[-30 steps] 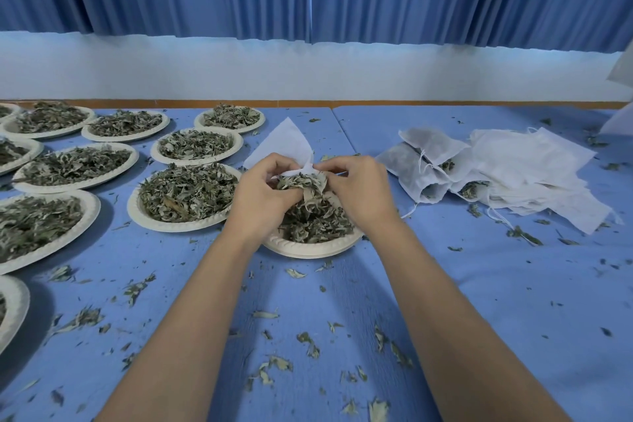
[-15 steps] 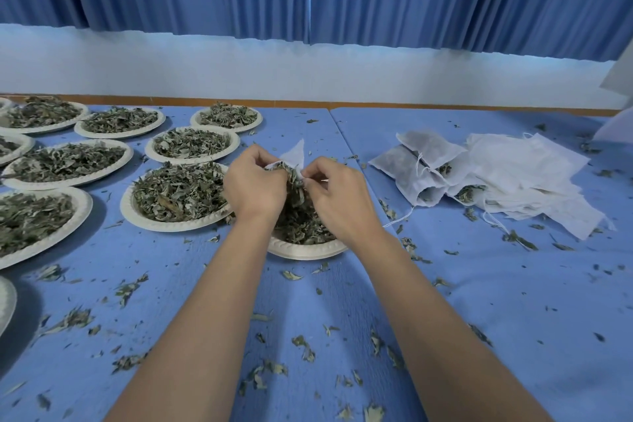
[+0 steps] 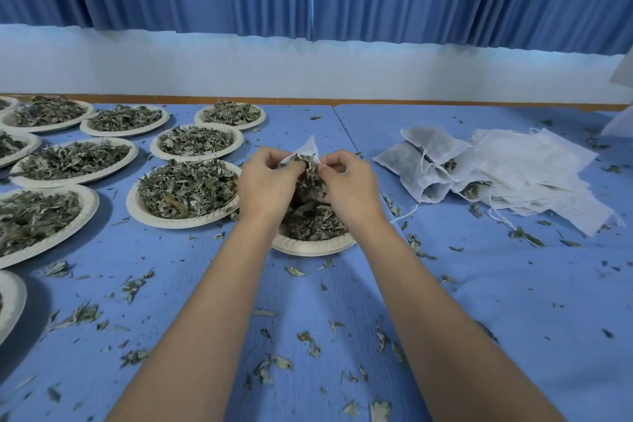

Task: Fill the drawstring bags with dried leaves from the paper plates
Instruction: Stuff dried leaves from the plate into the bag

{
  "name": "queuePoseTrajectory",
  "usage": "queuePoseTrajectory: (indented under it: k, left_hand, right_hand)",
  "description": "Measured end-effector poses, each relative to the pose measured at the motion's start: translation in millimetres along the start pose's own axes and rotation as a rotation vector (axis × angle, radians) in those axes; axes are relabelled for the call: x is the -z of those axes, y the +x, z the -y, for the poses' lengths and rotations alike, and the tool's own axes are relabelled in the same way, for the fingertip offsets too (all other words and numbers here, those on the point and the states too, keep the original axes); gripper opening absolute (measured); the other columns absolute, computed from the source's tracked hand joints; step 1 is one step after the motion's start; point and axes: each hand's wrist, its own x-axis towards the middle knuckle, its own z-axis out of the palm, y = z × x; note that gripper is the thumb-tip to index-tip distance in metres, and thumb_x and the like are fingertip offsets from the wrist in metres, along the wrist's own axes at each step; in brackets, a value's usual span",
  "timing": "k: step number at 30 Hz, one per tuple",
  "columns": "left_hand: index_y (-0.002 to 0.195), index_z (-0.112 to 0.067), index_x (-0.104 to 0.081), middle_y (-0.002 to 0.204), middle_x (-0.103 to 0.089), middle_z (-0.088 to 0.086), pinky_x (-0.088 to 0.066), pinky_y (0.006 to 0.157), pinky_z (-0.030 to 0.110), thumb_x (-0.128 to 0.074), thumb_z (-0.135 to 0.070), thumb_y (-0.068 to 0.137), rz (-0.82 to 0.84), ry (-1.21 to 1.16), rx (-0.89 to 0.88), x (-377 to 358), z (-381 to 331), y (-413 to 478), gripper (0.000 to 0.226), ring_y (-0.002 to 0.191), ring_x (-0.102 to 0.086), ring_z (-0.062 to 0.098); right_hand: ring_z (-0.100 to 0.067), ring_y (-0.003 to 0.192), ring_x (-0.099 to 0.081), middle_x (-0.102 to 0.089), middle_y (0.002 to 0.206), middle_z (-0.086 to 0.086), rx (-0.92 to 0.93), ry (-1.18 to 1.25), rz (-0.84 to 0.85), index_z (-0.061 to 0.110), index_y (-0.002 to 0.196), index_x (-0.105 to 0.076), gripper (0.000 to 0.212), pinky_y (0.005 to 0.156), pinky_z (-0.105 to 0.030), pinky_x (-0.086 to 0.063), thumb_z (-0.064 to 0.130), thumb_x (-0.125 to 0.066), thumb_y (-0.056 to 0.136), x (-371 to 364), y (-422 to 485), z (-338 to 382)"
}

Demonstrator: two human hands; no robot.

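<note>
My left hand (image 3: 265, 183) and my right hand (image 3: 349, 187) meet over a paper plate (image 3: 313, 246) of dried leaves at the table's middle. Between them they pinch a white drawstring bag (image 3: 308, 150); only its upper corner shows past my fingers. A clump of dried leaves (image 3: 308, 178) is pressed between both hands at the bag's mouth. More leaves lie on the plate under my hands. At the right lie filled bags (image 3: 419, 161) and a pile of flat empty bags (image 3: 534, 175).
Several more paper plates of leaves cover the left half, the nearest one (image 3: 185, 195) touching distance from my left hand. Loose leaf scraps litter the blue tablecloth (image 3: 513, 284). A white wall and blue curtain stand behind the table's far edge.
The bag's visible flap has shrunk from a wide sheet to a small corner as my hands closed in on it. The leaf clump has risen between my fingers.
</note>
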Motion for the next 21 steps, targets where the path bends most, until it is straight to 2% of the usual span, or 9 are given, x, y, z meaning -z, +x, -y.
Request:
queuePoseTrajectory:
  k: [2,4,8,11,13,15,17,19,21]
  left_hand:
    - [0.074,-0.024,-0.061,0.086,-0.064,-0.005,-0.049,0.092,0.042,-0.059,-0.016,0.084,0.088,-0.072,0.067,5.0,-2.0,-0.4,0.013,0.084,-0.058,0.014]
    - [0.078,-0.023,-0.063,0.089,-0.063,-0.007,-0.049,0.095,0.040,-0.055,-0.009,0.085,0.182,-0.109,0.088,10.0,-3.7,-0.4,0.018,0.089,-0.058,0.011]
    - [0.088,-0.030,-0.061,0.093,-0.064,-0.014,-0.045,0.077,0.013,-0.073,0.000,0.074,0.293,0.099,-0.112,15.6,-3.2,-4.1,0.035,0.091,-0.058,0.003]
    - [0.108,-0.026,-0.060,0.106,-0.061,-0.008,-0.036,0.070,0.008,-0.082,-0.011,0.067,0.206,0.344,-0.276,11.3,-0.3,-8.3,0.050,0.096,-0.055,0.007]
    - [0.118,-0.018,-0.060,0.114,-0.061,0.001,-0.032,0.074,0.010,-0.084,-0.017,0.067,0.152,0.456,-0.366,7.9,-0.3,-10.2,0.057,0.102,-0.054,0.013]
    - [0.119,-0.014,-0.062,0.114,-0.062,0.006,-0.030,0.077,0.011,-0.084,-0.019,0.068,0.123,0.483,-0.425,7.4,-0.7,-10.9,0.056,0.102,-0.055,0.015]
    - [0.116,-0.013,-0.065,0.112,-0.064,0.005,-0.029,0.077,0.009,-0.082,-0.020,0.070,0.090,0.480,-0.448,9.0,-0.4,-11.1,0.049,0.099,-0.054,0.012]
    - [0.109,-0.012,-0.068,0.106,-0.067,0.003,-0.031,0.077,0.010,-0.080,-0.019,0.073,0.057,0.458,-0.458,11.5,0.0,-9.0,0.039,0.097,-0.056,0.012]
    - [0.101,-0.011,-0.069,0.100,-0.067,0.002,-0.032,0.073,0.013,-0.079,-0.018,0.075,0.047,0.459,-0.456,12.7,-1.1,-6.6,0.029,0.091,-0.056,0.013]
  right_hand:
    - [-0.024,0.087,-0.063,-0.058,0.075,0.005,-0.031,0.021,0.003,0.023,0.077,-0.059,0.018,0.084,-0.048,-0.054,0.011,-0.058,0.091,2.2,1.7,-0.8]
    - [-0.019,0.079,-0.061,-0.058,0.074,0.005,-0.046,0.027,-0.001,0.025,0.073,-0.058,0.022,0.082,-0.048,-0.055,0.012,-0.059,0.091,4.2,3.0,-1.6]
    - [-0.021,0.078,-0.064,-0.061,0.078,0.003,-0.088,0.063,-0.016,0.022,0.072,-0.059,0.022,0.081,-0.048,-0.056,0.012,-0.059,0.091,6.7,4.9,-0.6]
    - [-0.025,0.092,-0.064,-0.065,0.087,0.001,-0.088,0.043,-0.039,0.021,0.069,-0.059,0.024,0.085,-0.047,-0.054,0.011,-0.058,0.091,4.3,2.9,2.3]
    - [-0.024,0.094,-0.064,-0.068,0.099,-0.004,-0.079,-0.001,-0.050,0.018,0.071,-0.060,0.022,0.085,-0.047,-0.054,0.009,-0.056,0.091,2.8,1.3,3.7]
    - [-0.025,0.098,-0.063,-0.067,0.105,-0.004,-0.083,-0.014,-0.040,0.014,0.077,-0.062,0.017,0.087,-0.046,-0.053,0.008,-0.054,0.091,3.3,1.1,4.5]
    - [-0.028,0.097,-0.064,-0.065,0.097,0.000,-0.112,0.026,-0.006,0.013,0.079,-0.061,0.016,0.086,-0.046,-0.054,0.006,-0.054,0.091,5.6,2.0,5.2]
    - [-0.031,0.090,-0.068,-0.066,0.087,-0.003,-0.147,0.059,0.037,0.016,0.075,-0.061,0.020,0.081,-0.046,-0.057,0.006,-0.054,0.091,7.9,1.8,6.7]
    - [-0.029,0.089,-0.069,-0.068,0.089,-0.007,-0.154,0.053,0.062,0.021,0.073,-0.060,0.023,0.084,-0.046,-0.056,0.006,-0.055,0.090,9.1,1.0,8.0]
